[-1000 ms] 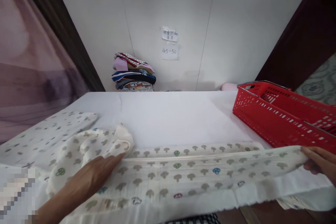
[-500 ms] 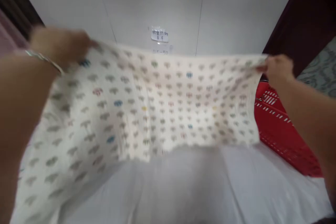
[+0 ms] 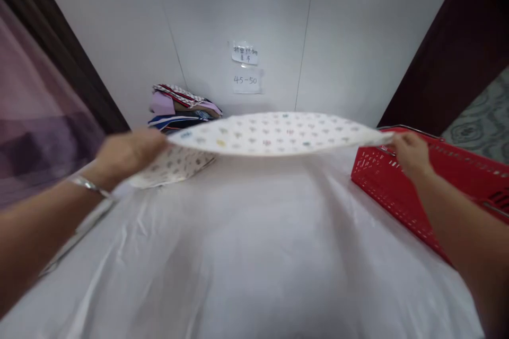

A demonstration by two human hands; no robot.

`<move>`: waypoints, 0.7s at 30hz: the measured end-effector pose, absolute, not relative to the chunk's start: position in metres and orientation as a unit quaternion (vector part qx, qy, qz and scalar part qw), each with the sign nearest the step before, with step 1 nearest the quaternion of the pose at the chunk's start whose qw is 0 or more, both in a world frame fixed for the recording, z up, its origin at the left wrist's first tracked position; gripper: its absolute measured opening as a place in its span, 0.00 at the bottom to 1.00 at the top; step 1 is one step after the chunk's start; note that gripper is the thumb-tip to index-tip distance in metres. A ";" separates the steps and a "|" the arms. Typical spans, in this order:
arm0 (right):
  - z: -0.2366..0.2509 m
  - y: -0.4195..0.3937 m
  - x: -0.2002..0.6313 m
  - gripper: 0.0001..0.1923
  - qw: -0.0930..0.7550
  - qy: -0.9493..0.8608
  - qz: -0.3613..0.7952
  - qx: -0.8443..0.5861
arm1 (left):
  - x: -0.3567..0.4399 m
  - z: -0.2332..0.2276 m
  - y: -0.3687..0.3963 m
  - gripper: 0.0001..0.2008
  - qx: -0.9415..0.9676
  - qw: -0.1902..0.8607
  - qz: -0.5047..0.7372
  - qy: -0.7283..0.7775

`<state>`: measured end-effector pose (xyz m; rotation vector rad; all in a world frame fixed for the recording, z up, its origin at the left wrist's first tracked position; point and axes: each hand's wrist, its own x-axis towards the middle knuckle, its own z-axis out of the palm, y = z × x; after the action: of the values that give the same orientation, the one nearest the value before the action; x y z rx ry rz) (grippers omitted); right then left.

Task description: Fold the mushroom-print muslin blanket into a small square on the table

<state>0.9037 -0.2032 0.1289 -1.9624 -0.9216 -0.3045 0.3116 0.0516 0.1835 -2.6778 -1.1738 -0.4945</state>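
A white cloth printed with small mushrooms (image 3: 274, 132) is stretched nearly flat in the air above the table's far half. My left hand (image 3: 127, 153) pinches its left edge, and a loose fold hangs down beside that hand. My right hand (image 3: 409, 153) grips the cloth's right end, just in front of the red basket (image 3: 401, 190). A bracelet sits on my left wrist. Both arms reach forward over the white-covered table (image 3: 246, 254).
The red plastic basket stands on the table's right side. A stack of folded clothes (image 3: 178, 108) lies at the back left against the white wall. Two paper notes (image 3: 245, 68) are stuck on the wall. A dark curtain hangs at the left.
The cloth lay folded along the near edge, was lifted and spread upright in front of me, and now has swung down flat and away, held out over the far table.
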 end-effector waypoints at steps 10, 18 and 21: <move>-0.059 -0.296 0.886 0.16 0.408 -0.347 0.056 -0.843 | 0.274 -0.027 -0.045 0.18 -0.969 0.073 -0.070 -0.225; -0.053 -0.361 0.894 0.20 0.381 -0.391 0.078 -0.834 | 0.233 0.012 -0.087 0.17 -0.957 0.056 -0.131 -0.254; -0.065 -0.384 0.883 0.20 0.350 -0.424 0.115 -0.828 | 0.215 -0.005 -0.107 0.17 -0.961 0.045 -0.128 -0.241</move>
<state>0.8830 -0.3842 -0.0652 -2.1441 -1.0985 0.2982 0.2148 -0.1073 -0.0051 -2.9352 -0.7346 -0.3905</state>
